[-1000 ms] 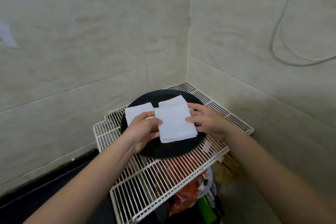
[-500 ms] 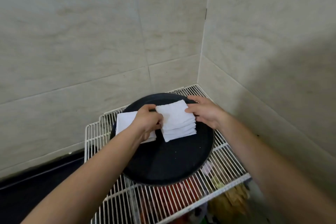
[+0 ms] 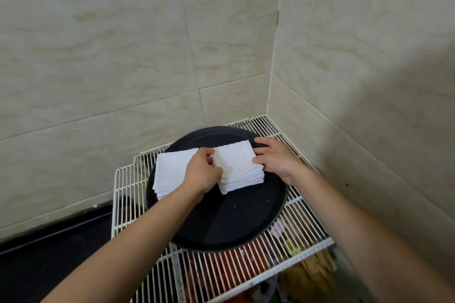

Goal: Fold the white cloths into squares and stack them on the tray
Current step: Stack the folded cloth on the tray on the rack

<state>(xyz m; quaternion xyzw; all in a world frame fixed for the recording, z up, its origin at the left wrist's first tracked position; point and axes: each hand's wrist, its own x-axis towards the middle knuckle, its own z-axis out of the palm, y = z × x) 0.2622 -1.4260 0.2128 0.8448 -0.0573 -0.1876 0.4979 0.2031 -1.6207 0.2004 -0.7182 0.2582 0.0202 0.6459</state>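
No text, label, brand, number or sign could be read anywhere in the view. The coloured packets (image 3: 221,263) under the wire rack (image 3: 128,179) were too blurred to show any print.

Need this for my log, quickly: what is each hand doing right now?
Left hand: grips the right stack at its left edge.
Right hand: grips the same stack at its right edge.
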